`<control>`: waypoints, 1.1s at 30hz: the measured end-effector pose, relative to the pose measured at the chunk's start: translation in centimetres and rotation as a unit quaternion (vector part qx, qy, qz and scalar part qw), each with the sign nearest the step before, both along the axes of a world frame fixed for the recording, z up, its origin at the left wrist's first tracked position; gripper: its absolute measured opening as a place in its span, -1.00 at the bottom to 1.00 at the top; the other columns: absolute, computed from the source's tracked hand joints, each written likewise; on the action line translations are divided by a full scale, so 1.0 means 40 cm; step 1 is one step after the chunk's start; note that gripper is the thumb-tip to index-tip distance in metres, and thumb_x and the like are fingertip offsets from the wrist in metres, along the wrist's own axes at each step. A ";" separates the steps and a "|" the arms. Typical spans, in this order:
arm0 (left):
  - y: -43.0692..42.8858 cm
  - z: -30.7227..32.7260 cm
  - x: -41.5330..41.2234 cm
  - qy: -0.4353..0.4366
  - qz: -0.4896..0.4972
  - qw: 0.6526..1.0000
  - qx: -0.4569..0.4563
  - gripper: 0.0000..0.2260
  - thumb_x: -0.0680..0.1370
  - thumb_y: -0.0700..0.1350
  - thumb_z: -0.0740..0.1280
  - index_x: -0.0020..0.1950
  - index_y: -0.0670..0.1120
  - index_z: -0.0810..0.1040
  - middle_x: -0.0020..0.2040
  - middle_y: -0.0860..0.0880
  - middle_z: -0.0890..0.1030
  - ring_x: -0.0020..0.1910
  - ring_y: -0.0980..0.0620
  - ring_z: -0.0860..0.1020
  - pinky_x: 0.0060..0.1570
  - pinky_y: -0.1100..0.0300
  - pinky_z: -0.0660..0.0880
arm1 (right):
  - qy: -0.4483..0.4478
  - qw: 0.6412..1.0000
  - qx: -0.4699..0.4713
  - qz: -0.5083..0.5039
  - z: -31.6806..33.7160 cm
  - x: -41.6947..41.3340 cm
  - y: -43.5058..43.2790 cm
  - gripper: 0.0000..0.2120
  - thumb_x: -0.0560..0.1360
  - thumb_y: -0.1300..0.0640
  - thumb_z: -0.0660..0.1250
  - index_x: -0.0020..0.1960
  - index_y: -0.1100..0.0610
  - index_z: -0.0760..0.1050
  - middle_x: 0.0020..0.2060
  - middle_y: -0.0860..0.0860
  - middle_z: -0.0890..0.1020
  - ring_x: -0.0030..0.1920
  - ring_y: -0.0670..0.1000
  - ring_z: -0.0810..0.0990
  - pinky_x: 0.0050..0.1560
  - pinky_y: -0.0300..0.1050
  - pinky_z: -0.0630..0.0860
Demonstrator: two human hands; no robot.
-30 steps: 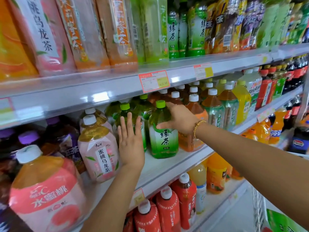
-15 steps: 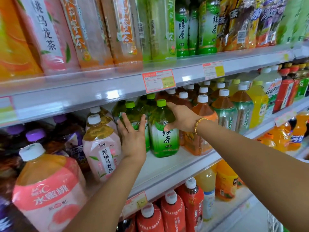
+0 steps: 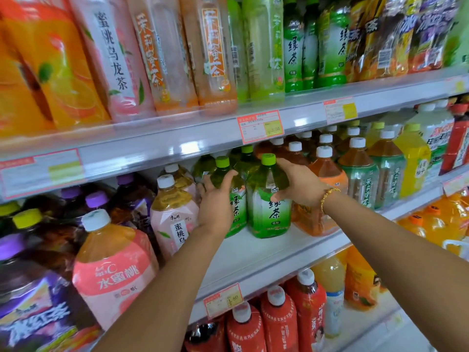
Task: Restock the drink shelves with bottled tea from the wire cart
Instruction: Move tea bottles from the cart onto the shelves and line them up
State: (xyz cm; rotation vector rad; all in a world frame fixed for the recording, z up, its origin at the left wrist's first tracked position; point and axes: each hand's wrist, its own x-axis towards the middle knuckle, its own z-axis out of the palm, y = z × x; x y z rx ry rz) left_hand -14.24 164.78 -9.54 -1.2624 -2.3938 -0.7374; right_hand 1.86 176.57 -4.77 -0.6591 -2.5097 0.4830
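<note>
Two green tea bottles with green caps stand side by side on the middle shelf [image 3: 253, 252]. My right hand [image 3: 298, 185] grips the shoulder of the front green tea bottle [image 3: 270, 209], thumb on its label side. My left hand [image 3: 215, 199] curls round the second green tea bottle [image 3: 237, 204] just to its left, covering most of its body. More green-capped bottles stand behind them. The wire cart is out of view.
Pink peach oolong bottles [image 3: 175, 219] stand left of my left hand. Brown tea bottles with white caps [image 3: 324, 189] crowd the right. A white strip of the middle shelf lies in front of the green bottles. Red bottles [image 3: 279, 321] fill the shelf below, tall bottles the shelf above.
My left hand went from open fingers beside the green bottles to gripping the second green tea bottle. My right hand stayed on the front bottle. The camera moved closer and slightly down.
</note>
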 end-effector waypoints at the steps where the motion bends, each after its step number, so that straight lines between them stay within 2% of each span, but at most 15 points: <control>1: -0.004 -0.002 0.000 0.007 -0.008 1.000 0.000 -0.20 0.41 -0.39 0.37 0.42 0.25 0.14 0.41 -0.29 0.14 0.44 -0.32 0.15 0.34 -0.12 0.32 | -0.006 1.000 -0.002 0.002 0.002 0.004 0.003 -0.20 0.28 0.19 0.55 0.42 0.08 0.24 0.22 0.06 0.54 0.22 0.07 0.49 0.05 -0.23 0.37; 4: -0.013 -0.009 -0.015 0.026 -0.031 0.999 0.004 -0.21 0.41 -0.39 0.37 0.42 0.25 0.15 0.43 -0.25 0.13 0.47 -0.27 0.10 0.38 -0.10 0.27 | -0.024 1.000 -0.009 0.009 0.009 0.008 0.008 -0.17 0.28 0.19 0.55 0.44 0.07 0.21 0.26 0.04 0.51 0.25 0.05 0.47 0.14 -0.19 0.38; 7: -0.004 -0.007 -0.030 0.024 -0.031 0.999 0.021 -0.13 0.35 -0.48 0.34 0.39 0.28 0.13 0.43 -0.22 0.14 0.46 -0.25 0.13 0.31 -0.13 0.35 | -0.025 1.000 -0.016 0.010 0.008 -0.004 0.005 -0.17 0.31 0.19 0.53 0.46 0.08 0.19 0.28 0.04 0.50 0.25 0.04 0.46 0.12 -0.25 0.34; 9: 0.007 0.001 -0.027 -0.002 -0.004 1.000 0.015 -0.12 0.36 -0.51 0.30 0.41 0.26 0.12 0.45 -0.25 0.10 0.46 -0.26 0.13 0.29 -0.16 0.34 | -0.017 1.000 -0.021 0.008 0.003 -0.012 0.006 -0.18 0.33 0.20 0.52 0.47 0.08 0.19 0.27 0.04 0.50 0.25 0.03 0.47 0.10 -0.29 0.32; 11: 0.016 0.010 -0.024 -0.021 0.023 0.999 -0.017 -0.10 0.38 -0.53 0.23 0.47 0.24 0.05 0.48 -0.31 0.02 0.49 -0.28 0.07 0.34 -0.20 0.28 | -0.009 1.000 -0.019 0.009 -0.005 -0.018 0.006 -0.20 0.36 0.20 0.49 0.48 0.06 0.16 0.27 0.04 0.51 0.25 0.04 0.47 0.09 -0.30 0.31; 15: 0.039 0.003 -0.024 0.016 0.071 0.995 -0.070 -0.16 0.48 -0.50 0.13 0.54 0.14 -0.14 0.51 -0.35 -0.13 0.52 -0.27 -0.08 0.39 -0.20 0.21 | 0.002 1.000 -0.009 -0.005 -0.031 -0.035 0.007 -0.21 0.43 0.25 0.41 0.52 0.06 0.06 0.28 0.07 0.50 0.24 0.05 0.48 0.06 -0.34 0.31; 18: 0.056 -0.010 -0.011 0.060 0.090 0.990 -0.085 -0.22 0.52 -0.46 0.08 0.54 0.06 -0.24 0.51 -0.32 -0.26 0.51 -0.31 -0.15 0.40 -0.13 0.18 | 0.007 0.999 0.023 -0.032 -0.061 -0.052 0.015 -0.22 0.44 0.27 0.37 0.53 0.06 0.05 0.32 0.11 0.47 0.23 0.08 0.50 0.17 -0.23 0.38; 20: 0.058 -0.036 -0.002 0.082 0.089 0.989 -0.090 -0.28 0.55 -0.42 0.04 0.53 0.00 -0.28 0.50 -0.30 -0.30 0.50 -0.31 -0.20 0.44 -0.12 0.11 | 0.001 0.993 0.082 -0.081 -0.083 -0.056 0.016 -0.24 0.44 0.28 0.35 0.53 0.08 0.04 0.43 0.10 0.31 0.28 0.12 0.46 0.26 -0.08 0.42; 21: 0.056 -0.060 0.003 0.099 0.086 0.988 -0.076 -0.32 0.55 -0.40 0.01 0.54 -0.04 -0.27 0.50 -0.31 -0.28 0.50 -0.31 -0.19 0.46 -0.13 0.04 | 0.011 0.988 0.120 -0.095 -0.097 -0.056 0.012 -0.25 0.43 0.30 0.34 0.52 0.09 0.07 0.46 0.09 0.26 0.28 0.15 0.46 0.21 -0.02 0.48; 22: 0.054 -0.085 0.010 0.121 0.080 0.988 -0.048 -0.37 0.55 -0.39 -0.02 0.54 -0.09 -0.22 0.51 -0.32 -0.21 0.50 -0.31 -0.14 0.47 -0.13 -0.03 | 0.026 0.981 0.169 -0.094 -0.110 -0.055 0.007 -0.26 0.39 0.34 0.35 0.49 0.11 0.14 0.44 0.11 0.26 0.25 0.17 0.47 0.08 0.03 0.55; 24: 0.053 -0.121 0.022 0.131 0.070 0.989 -0.018 -0.39 0.55 -0.37 0.03 0.53 -0.14 -0.17 0.51 -0.31 -0.15 0.51 -0.29 -0.08 0.48 -0.09 -0.06 | 0.035 0.960 0.270 -0.073 -0.130 -0.052 -0.005 -0.25 0.25 0.43 0.41 0.38 0.10 0.30 0.33 0.15 0.37 0.16 0.21 0.50 -0.31 0.00 0.61; 26: 0.056 -0.133 0.016 0.079 0.056 0.994 -0.048 -0.33 0.57 -0.37 0.08 0.44 -0.14 -0.37 0.44 -0.24 -0.38 0.50 -0.24 -0.24 0.51 -0.02 -0.11 | 0.014 0.941 0.329 -0.072 -0.141 -0.051 -0.009 -0.21 0.15 0.46 0.44 0.33 0.05 0.39 0.26 0.17 0.44 0.12 0.23 0.50 -0.50 -0.11 0.50; 28: 0.057 -0.129 -0.001 0.065 0.046 0.996 -0.050 -0.25 0.54 -0.42 0.10 0.41 -0.12 -0.45 0.35 -0.18 -0.51 0.45 -0.17 -0.41 0.51 0.03 -0.05 | -0.011 0.940 0.333 -0.066 -0.138 -0.051 -0.006 -0.16 0.14 0.48 0.43 0.35 0.01 0.39 0.29 0.19 0.43 0.17 0.24 0.48 -0.54 -0.15 0.47; 30: 0.052 -0.135 -0.018 0.075 0.026 0.996 -0.042 -0.18 0.48 -0.47 0.11 0.44 -0.09 -0.44 0.30 -0.14 -0.58 0.34 -0.10 -0.52 0.48 0.08 0.06 | -0.028 0.939 0.337 -0.067 -0.137 -0.051 0.000 -0.14 0.16 0.46 0.45 0.37 -0.01 0.35 0.31 0.18 0.40 0.21 0.23 0.47 -0.55 -0.14 0.49; 33: 0.042 -0.130 -0.004 0.053 0.004 0.998 -0.042 -0.17 0.49 -0.38 0.18 0.49 -0.06 -0.36 0.31 -0.10 -0.60 0.34 -0.07 -0.52 0.46 0.08 0.14 | -0.035 0.939 0.335 -0.071 -0.133 -0.049 0.003 -0.17 0.22 0.44 0.44 0.40 -0.03 0.30 0.34 0.18 0.37 0.24 0.22 0.44 -0.51 -0.10 0.54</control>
